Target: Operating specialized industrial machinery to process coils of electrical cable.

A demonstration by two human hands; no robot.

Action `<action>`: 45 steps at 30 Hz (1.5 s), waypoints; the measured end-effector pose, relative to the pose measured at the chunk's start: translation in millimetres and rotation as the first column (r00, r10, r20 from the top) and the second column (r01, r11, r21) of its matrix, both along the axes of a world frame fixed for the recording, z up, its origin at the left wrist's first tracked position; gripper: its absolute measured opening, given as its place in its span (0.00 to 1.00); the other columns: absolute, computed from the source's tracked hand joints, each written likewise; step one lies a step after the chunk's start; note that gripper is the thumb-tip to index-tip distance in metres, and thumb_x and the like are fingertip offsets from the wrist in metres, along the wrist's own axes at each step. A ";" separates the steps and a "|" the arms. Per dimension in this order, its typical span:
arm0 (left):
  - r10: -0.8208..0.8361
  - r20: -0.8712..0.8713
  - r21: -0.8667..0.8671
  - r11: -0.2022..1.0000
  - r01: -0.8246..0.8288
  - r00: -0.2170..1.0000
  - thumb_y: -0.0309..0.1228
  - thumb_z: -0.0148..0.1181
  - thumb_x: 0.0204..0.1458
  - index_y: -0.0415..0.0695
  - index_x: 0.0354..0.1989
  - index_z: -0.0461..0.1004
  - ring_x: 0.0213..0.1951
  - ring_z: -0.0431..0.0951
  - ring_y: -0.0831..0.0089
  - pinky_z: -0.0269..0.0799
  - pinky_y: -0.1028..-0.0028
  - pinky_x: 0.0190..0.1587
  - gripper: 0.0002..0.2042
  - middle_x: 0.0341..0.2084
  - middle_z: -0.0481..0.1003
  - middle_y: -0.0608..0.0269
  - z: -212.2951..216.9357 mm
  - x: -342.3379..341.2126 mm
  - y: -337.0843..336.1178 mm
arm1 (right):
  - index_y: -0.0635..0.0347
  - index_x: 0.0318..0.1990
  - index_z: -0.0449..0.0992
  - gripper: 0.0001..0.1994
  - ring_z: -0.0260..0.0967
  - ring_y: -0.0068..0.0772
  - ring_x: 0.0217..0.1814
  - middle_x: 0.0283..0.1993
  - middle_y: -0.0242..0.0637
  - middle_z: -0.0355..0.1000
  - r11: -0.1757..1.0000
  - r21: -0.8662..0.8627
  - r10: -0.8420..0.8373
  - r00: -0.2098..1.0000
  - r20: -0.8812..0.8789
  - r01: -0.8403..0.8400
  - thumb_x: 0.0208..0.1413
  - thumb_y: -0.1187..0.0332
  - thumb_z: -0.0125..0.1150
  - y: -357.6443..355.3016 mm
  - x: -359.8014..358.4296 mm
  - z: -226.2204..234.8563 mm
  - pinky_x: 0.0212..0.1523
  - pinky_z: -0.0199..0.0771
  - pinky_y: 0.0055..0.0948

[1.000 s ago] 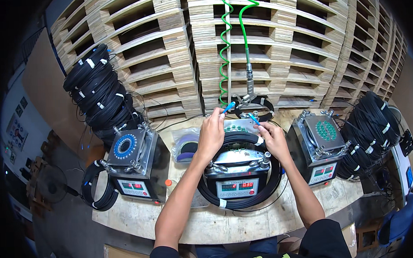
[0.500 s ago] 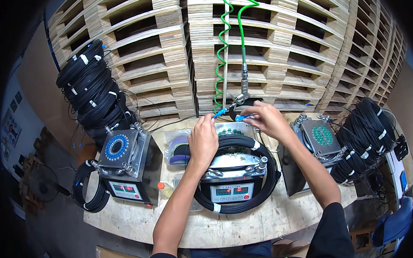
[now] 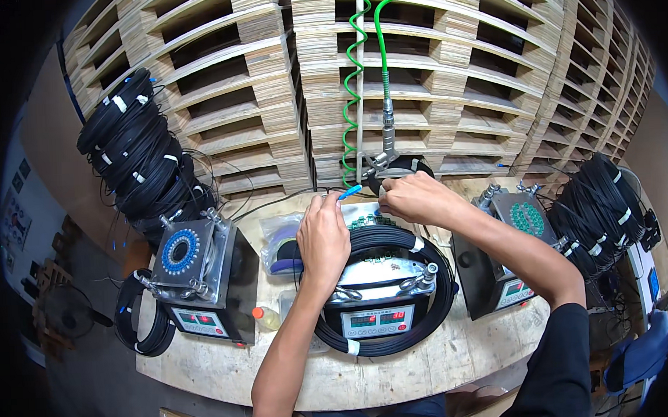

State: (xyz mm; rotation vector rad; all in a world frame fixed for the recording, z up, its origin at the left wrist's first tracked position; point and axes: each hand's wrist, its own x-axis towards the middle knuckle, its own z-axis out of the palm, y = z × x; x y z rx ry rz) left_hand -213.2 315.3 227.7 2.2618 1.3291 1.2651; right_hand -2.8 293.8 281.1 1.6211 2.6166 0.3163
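My left hand (image 3: pixel 324 237) is closed in a pinch on a slim blue cable connector (image 3: pixel 350 192), whose tip points up and to the right. Facing it, my right hand (image 3: pixel 414 199) has its fingers pressed together; they hide what they hold. Both hands are above the far side of the middle machine (image 3: pixel 378 321), a box with a lit display and a metal fixture. Small green connectors (image 3: pixel 371 220) stand around that fixture. A coil of black cable (image 3: pixel 444 296) with white ties is looped around the machine.
Similar machines stand left (image 3: pixel 230 286) and right (image 3: pixel 491 276), beside stacks of black cable coils (image 3: pixel 137 153). A small orange-capped bottle (image 3: pixel 266 317) is near my left forearm. A metal air gun (image 3: pixel 388 144) hangs from a green hose before stacked wooden pallets (image 3: pixel 387 48).
My right hand has turned and moved slightly left and down, and its fingers now cover the blue piece seen in them before. My left hand still holds its connector. The view has shifted slightly.
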 end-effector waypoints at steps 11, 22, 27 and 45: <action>-0.016 0.024 -0.025 1.000 0.017 1.000 0.27 0.50 0.65 0.38 0.47 0.78 0.41 0.77 0.46 0.70 0.52 0.45 0.11 0.36 0.75 0.46 -8.0 -2.2 5.5 | 0.63 0.30 0.82 0.05 0.82 0.45 0.35 0.34 0.45 0.80 0.998 -0.054 0.041 0.977 0.209 -0.030 0.52 0.72 0.62 12.6 -26.7 6.4 0.32 0.81 0.41; 0.008 0.052 -0.050 0.999 -0.006 0.999 0.28 0.51 0.65 0.42 0.52 0.77 0.41 0.76 0.47 0.67 0.54 0.45 0.12 0.38 0.73 0.47 -13.0 -6.6 8.1 | 0.63 0.29 0.82 0.04 0.83 0.48 0.36 0.33 0.46 0.81 0.995 -0.077 0.073 0.991 0.113 -0.064 0.50 0.73 0.65 13.2 -29.6 0.7 0.35 0.83 0.42; 0.015 0.062 -0.089 0.996 -0.010 0.998 0.32 0.52 0.66 0.44 0.51 0.79 0.40 0.76 0.48 0.67 0.55 0.46 0.13 0.36 0.72 0.47 -4.6 -4.3 3.9 | 0.63 0.36 0.83 0.07 0.81 0.54 0.39 0.33 0.48 0.80 0.997 -0.078 -0.019 0.998 -0.061 0.014 0.53 0.70 0.66 4.8 -12.8 -11.5 0.38 0.81 0.49; -0.507 -0.203 -0.104 0.862 0.496 0.838 0.30 0.67 0.56 0.38 0.44 0.84 0.25 0.79 0.60 0.73 0.64 0.33 0.11 0.26 0.80 0.45 27.3 -24.4 57.1 | 0.62 0.45 0.84 0.23 0.77 0.50 0.37 0.35 0.45 0.78 0.979 0.039 -0.143 0.807 -0.572 0.201 0.53 0.50 0.72 -87.6 -0.4 -32.3 0.40 0.77 0.42</action>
